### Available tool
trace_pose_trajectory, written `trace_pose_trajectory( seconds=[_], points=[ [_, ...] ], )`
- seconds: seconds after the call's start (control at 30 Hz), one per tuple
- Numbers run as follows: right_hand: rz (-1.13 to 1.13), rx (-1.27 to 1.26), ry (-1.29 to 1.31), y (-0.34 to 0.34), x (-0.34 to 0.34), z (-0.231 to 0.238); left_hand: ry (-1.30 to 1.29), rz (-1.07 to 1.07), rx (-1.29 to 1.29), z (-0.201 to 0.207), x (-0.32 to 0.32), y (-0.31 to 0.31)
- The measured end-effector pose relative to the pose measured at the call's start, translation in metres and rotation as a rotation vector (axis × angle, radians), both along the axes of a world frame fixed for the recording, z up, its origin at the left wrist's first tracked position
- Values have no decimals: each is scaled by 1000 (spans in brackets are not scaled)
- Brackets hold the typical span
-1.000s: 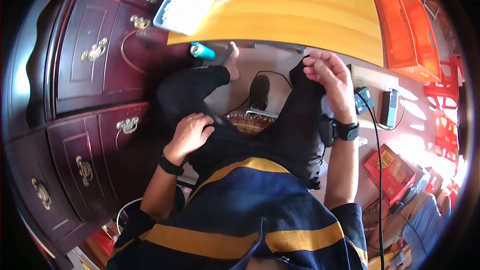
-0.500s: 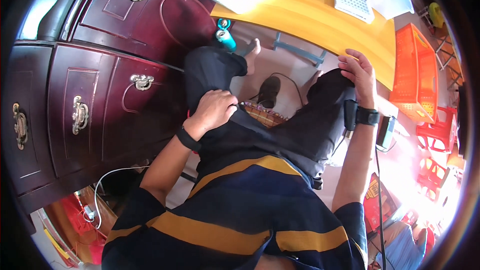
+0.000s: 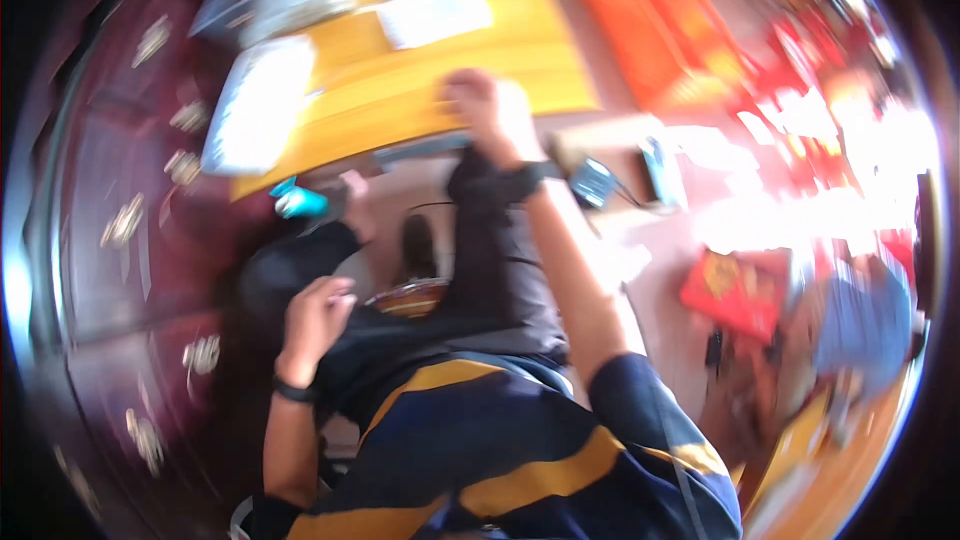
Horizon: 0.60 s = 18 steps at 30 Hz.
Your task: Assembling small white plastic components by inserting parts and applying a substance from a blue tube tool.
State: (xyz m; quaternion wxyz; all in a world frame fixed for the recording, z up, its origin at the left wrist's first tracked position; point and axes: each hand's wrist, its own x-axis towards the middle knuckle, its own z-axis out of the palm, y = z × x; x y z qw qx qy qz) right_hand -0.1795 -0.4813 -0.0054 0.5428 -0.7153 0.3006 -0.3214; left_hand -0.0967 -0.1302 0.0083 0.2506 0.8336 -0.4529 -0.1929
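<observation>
The picture is smeared by motion. My left hand (image 3: 316, 325), with a dark band at its wrist, is over my left thigh, its fingers bent inward. I see nothing in it, though the blur hides how far the fingers close. In front of me, my right hand (image 3: 490, 115) overlaps the near edge of the yellow wooden table (image 3: 400, 80). Its fingers look bent too, but they are too blurred to read. A dark strap sits on that wrist.
White-looking trays (image 3: 262, 105) stand on the table's left part. A teal bottle (image 3: 300, 202) is below the table, near my foot. Dark red cabinets (image 3: 130, 240) line the left. An orange crate (image 3: 660, 30) and a red box (image 3: 735, 292) are on the right. Another person (image 3: 860, 325) is at far right.
The view has swung to the right, so the table and crate appear further left. My right hand has come off my knee to the table edge. My left hand has risen from my thigh.
</observation>
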Motion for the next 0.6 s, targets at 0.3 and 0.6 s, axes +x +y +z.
trace_pose_trajectory(
  seconds=[0.3, 0.6],
  points=[
    [-300, -152, -185, 23, 18, -23, 193, -118, -119, 57, 69, -125],
    [-298, -163, -196, 28, 20, -27, 32, -223, -132, 65, 136, -255]
  ],
)
